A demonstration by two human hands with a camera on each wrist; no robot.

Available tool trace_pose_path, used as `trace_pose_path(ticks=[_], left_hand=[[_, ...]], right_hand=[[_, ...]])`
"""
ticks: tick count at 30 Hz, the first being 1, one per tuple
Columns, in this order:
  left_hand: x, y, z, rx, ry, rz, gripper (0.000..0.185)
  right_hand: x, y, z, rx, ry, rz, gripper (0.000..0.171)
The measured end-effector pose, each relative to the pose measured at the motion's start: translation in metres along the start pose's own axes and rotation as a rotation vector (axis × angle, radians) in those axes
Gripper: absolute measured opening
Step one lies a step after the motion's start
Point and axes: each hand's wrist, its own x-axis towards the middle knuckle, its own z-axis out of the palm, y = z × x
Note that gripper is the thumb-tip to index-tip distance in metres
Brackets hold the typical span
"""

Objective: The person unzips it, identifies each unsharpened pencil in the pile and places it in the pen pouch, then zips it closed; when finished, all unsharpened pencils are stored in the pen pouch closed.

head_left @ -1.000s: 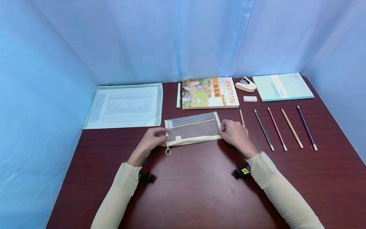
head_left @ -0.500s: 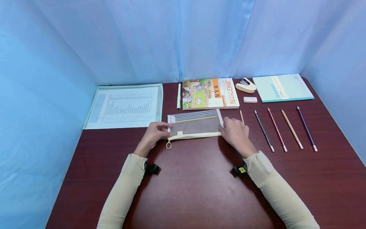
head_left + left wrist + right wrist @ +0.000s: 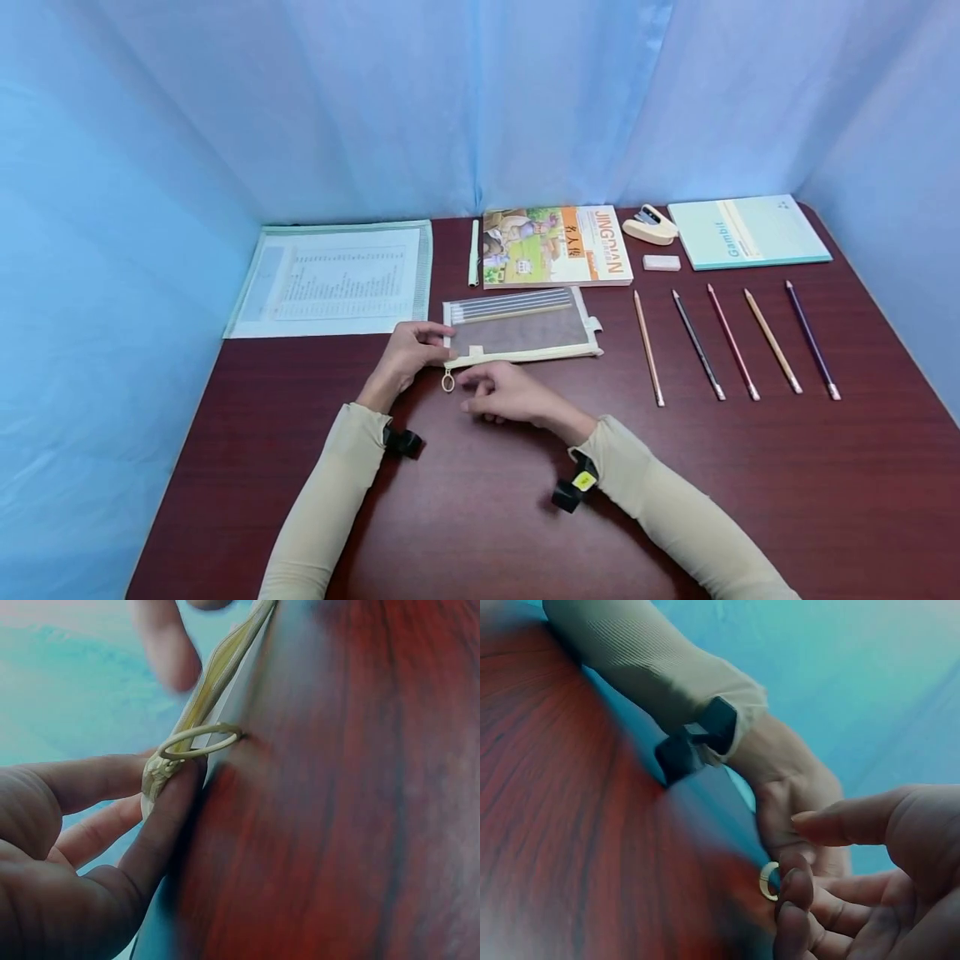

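Note:
A see-through pencil pouch with a cream zipper lies on the table, a striped band along its far side. At its near left corner hangs the zipper's pull ring, which also shows in the left wrist view as a cream ring. My left hand pinches that corner between thumb and fingers. Just right of the ring is my right hand, its fingers loosely bent and thumb apart, holding nothing. In the right wrist view, the right fingertips are close beside the ring.
Several pencils lie in a row to the right, a light wooden one closest to the pouch. Behind are a book, a pen, an eraser, a stapler and a notebook. A document folder lies left.
The pouch has shifted slightly away and right. My right hand has let go of its right end and moved left to the pull ring; my left hand keeps its hold.

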Motion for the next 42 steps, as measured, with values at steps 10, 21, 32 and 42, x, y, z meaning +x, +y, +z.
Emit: trace_pose_path(ticks=[10, 21, 32, 42], left_hand=[[-0.001, 0.001, 0.001, 0.033, 0.023, -0.021, 0.038], [0.0, 0.002, 0.0, 0.026, 0.02, -0.016, 0.039], [-0.001, 0.002, -0.001, -0.014, 0.009, -0.012, 0.041], [0.0, 0.001, -0.001, -0.006, -0.004, -0.018, 0.041]], right_hand=[[0.022, -0.002, 0.02, 0.158, -0.038, 0.09, 0.042], [0.021, -0.001, 0.032, 0.317, -0.095, 0.102, 0.055], [0.017, 0.001, 0.027, -0.294, 0.475, -0.122, 0.005], [0.015, 0.002, 0.024, -0.595, 0.639, -0.163, 0.005]])
